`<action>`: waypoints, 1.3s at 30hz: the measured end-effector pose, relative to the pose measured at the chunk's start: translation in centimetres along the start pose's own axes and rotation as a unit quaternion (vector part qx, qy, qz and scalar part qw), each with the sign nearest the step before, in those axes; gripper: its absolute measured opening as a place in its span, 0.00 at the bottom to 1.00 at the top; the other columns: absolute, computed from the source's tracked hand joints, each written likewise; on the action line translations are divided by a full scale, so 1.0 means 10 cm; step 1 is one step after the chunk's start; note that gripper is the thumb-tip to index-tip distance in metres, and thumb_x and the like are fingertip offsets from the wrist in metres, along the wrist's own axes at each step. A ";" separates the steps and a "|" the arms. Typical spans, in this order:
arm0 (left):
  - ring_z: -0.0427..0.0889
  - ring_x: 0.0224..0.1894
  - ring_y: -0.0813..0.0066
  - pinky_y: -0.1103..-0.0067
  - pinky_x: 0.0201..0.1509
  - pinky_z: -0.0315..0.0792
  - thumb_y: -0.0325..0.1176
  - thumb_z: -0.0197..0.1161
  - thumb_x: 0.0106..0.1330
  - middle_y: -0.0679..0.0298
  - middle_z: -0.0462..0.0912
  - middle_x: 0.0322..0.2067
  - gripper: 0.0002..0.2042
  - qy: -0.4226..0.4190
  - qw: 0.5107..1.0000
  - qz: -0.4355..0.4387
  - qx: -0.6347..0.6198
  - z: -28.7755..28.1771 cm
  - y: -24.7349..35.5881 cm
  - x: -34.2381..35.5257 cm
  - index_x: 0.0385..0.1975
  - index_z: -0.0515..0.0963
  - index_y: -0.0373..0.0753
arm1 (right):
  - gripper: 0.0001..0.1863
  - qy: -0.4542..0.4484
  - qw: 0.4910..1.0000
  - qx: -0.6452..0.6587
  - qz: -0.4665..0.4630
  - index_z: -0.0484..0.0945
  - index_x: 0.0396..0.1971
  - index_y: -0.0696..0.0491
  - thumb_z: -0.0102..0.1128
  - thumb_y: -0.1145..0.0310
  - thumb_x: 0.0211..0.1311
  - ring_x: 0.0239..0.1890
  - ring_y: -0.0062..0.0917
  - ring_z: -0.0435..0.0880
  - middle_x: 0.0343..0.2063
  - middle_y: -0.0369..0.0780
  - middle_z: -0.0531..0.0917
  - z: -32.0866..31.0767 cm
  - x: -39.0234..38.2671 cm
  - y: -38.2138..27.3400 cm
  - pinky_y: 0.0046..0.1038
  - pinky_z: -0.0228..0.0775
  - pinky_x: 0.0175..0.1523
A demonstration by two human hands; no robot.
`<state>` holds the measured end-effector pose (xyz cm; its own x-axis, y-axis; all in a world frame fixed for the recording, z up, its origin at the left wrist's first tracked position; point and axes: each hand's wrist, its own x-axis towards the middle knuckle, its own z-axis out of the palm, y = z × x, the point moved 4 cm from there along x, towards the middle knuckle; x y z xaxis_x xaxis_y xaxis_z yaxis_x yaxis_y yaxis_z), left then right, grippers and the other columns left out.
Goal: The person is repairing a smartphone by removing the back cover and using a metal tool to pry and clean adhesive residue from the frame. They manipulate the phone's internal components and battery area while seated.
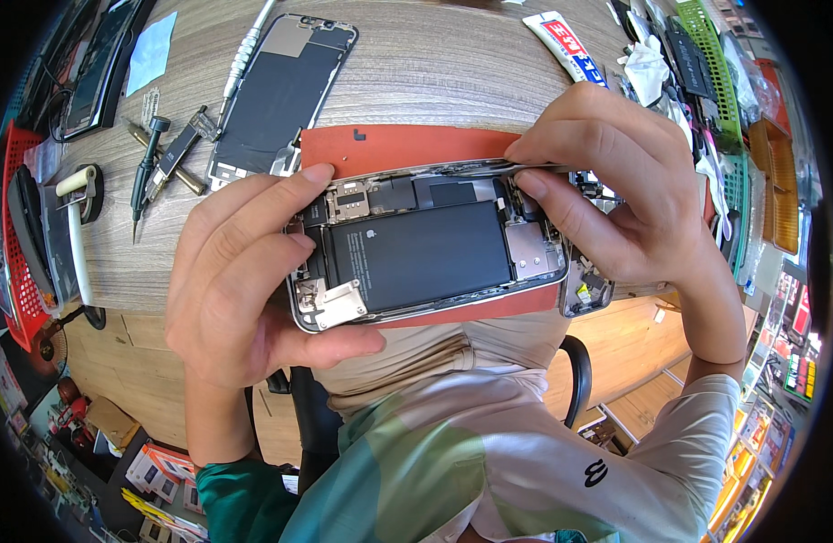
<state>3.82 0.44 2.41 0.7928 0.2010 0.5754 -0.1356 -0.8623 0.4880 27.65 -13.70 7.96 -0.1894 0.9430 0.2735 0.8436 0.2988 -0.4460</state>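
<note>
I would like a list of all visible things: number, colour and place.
Opened phone: 1, black and silver, centre
Mat: 1, rust-red, under the phone
Loose panel: 1, dark grey, upper left
Screwdriver: 1, dark teal, left
Tube: 1, white, red and blue, upper right
Thin sheet: 1, pale blue, upper left
White-handled tool: 1, white and cream, left
Red basket: 1, red, left edge
Lime basket: 1, green, right
Tray: 1, amber-brown, right edge
Tabletop: 1, grey wood-grain, upper half
Chair: 1, black, lower middle
Smaller items: uncountable, mixed colours, both sides
Shirt: 1, white and green, bottom
Trousers: 1, beige, below the mat
Left hand: 1, bare, phone's left end
Right hand: 1, bare, phone's upper right edge
</note>
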 end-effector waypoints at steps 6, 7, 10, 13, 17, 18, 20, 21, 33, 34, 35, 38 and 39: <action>0.87 0.47 0.42 0.58 0.55 0.79 0.69 0.73 0.58 0.36 0.89 0.49 0.39 0.001 1.000 0.002 -0.002 0.00 0.00 0.00 0.42 0.73 0.32 | 0.10 -0.002 1.000 0.004 0.015 0.84 0.39 0.64 0.70 0.83 0.56 0.31 0.37 0.86 0.32 0.46 0.87 0.00 -0.01 0.00 0.33 0.77 0.35; 0.87 0.47 0.42 0.58 0.55 0.79 0.69 0.73 0.58 0.36 0.89 0.49 0.39 0.001 1.000 0.003 -0.002 0.00 0.00 0.00 0.42 0.73 0.32 | 0.10 -0.004 1.000 0.004 0.021 0.84 0.39 0.64 0.70 0.83 0.56 0.31 0.37 0.86 0.32 0.46 0.87 -0.01 -0.01 0.00 0.32 0.77 0.36; 0.87 0.47 0.42 0.58 0.55 0.79 0.68 0.73 0.58 0.36 0.89 0.49 0.39 -0.003 1.000 0.002 0.002 0.00 0.00 0.00 0.43 0.73 0.32 | 0.10 -0.013 0.999 0.002 0.037 0.84 0.39 0.64 0.70 0.83 0.57 0.32 0.36 0.86 0.32 0.46 0.87 -0.01 -0.01 0.00 0.32 0.77 0.36; 0.87 0.47 0.42 0.58 0.55 0.79 0.68 0.73 0.59 0.36 0.89 0.49 0.39 -0.003 1.000 0.003 0.002 0.00 0.00 -0.01 0.43 0.73 0.32 | 0.10 -0.017 0.998 0.006 0.053 0.84 0.40 0.64 0.69 0.83 0.58 0.32 0.36 0.86 0.33 0.46 0.87 -0.01 -0.03 0.00 0.32 0.77 0.37; 0.87 0.47 0.42 0.58 0.55 0.79 0.68 0.73 0.59 0.36 0.89 0.49 0.38 -0.008 1.000 0.002 0.010 0.00 0.01 0.01 0.43 0.73 0.32 | 0.09 -0.014 0.997 0.023 0.074 0.84 0.41 0.63 0.69 0.82 0.59 0.33 0.36 0.85 0.34 0.46 0.87 0.00 -0.05 0.01 0.32 0.76 0.38; 0.87 0.47 0.42 0.57 0.55 0.79 0.68 0.73 0.59 0.36 0.89 0.49 0.38 -0.008 1.000 0.002 0.010 0.00 0.00 0.01 0.42 0.73 0.31 | 0.09 -0.013 0.996 0.030 0.080 0.84 0.41 0.63 0.69 0.82 0.60 0.33 0.36 0.85 0.34 0.46 0.87 0.01 -0.05 0.01 0.32 0.76 0.39; 0.86 0.47 0.42 0.57 0.55 0.79 0.68 0.73 0.59 0.36 0.89 0.49 0.38 -0.008 1.000 0.003 0.009 0.00 0.00 0.01 0.41 0.73 0.31 | 0.09 -0.006 0.995 0.045 0.087 0.84 0.41 0.63 0.69 0.82 0.61 0.34 0.35 0.85 0.34 0.45 0.87 0.03 -0.06 0.02 0.32 0.76 0.40; 0.86 0.47 0.42 0.57 0.56 0.79 0.68 0.73 0.59 0.36 0.88 0.49 0.38 -0.009 1.000 0.004 0.008 0.00 -0.01 0.02 0.41 0.73 0.31 | 0.09 0.000 0.995 0.054 0.088 0.84 0.42 0.62 0.69 0.82 0.61 0.34 0.35 0.85 0.34 0.45 0.87 0.04 -0.06 0.03 0.32 0.75 0.41; 0.87 0.46 0.42 0.58 0.54 0.80 0.67 0.74 0.59 0.36 0.88 0.49 0.38 -0.018 1.000 0.012 0.013 0.00 -0.01 0.02 0.42 0.73 0.32 | 0.08 -0.028 0.992 0.077 0.100 0.84 0.42 0.61 0.68 0.79 0.63 0.36 0.35 0.84 0.36 0.44 0.86 0.01 -0.02 0.09 0.32 0.74 0.43; 0.87 0.46 0.42 0.57 0.54 0.80 0.67 0.74 0.59 0.36 0.88 0.49 0.37 -0.016 1.000 0.012 0.013 0.00 -0.01 0.02 0.42 0.73 0.32 | 0.08 -0.030 0.991 0.078 0.103 0.84 0.42 0.60 0.68 0.78 0.63 0.36 0.35 0.84 0.36 0.44 0.86 0.00 -0.02 0.09 0.32 0.74 0.43; 0.87 0.46 0.42 0.57 0.54 0.80 0.67 0.74 0.59 0.36 0.89 0.49 0.38 -0.017 1.000 0.013 0.015 0.00 -0.01 0.01 0.42 0.73 0.32 | 0.08 -0.032 0.991 0.076 0.105 0.84 0.42 0.60 0.68 0.78 0.64 0.36 0.33 0.84 0.36 0.44 0.86 -0.01 -0.02 0.10 0.31 0.74 0.43; 0.87 0.46 0.42 0.58 0.54 0.80 0.67 0.74 0.59 0.36 0.89 0.49 0.38 -0.017 1.000 0.014 0.018 0.00 -0.01 0.01 0.42 0.73 0.33 | 0.08 -0.030 0.988 0.078 0.127 0.84 0.43 0.60 0.68 0.77 0.66 0.36 0.29 0.83 0.36 0.43 0.85 -0.07 -0.05 0.11 0.28 0.73 0.42; 0.87 0.46 0.42 0.58 0.54 0.80 0.67 0.74 0.59 0.36 0.89 0.49 0.38 -0.016 1.000 0.014 0.019 0.00 -0.01 0.01 0.43 0.73 0.33 | 0.08 -0.025 0.986 0.082 0.146 0.84 0.43 0.60 0.68 0.77 0.66 0.36 0.27 0.83 0.36 0.42 0.85 -0.08 -0.07 0.10 0.26 0.72 0.41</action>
<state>3.90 0.56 2.47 0.8083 0.1617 0.5662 -0.1361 -0.8842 0.4468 29.08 -14.15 8.04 0.0225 0.9971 0.0730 0.7744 0.0289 -0.6321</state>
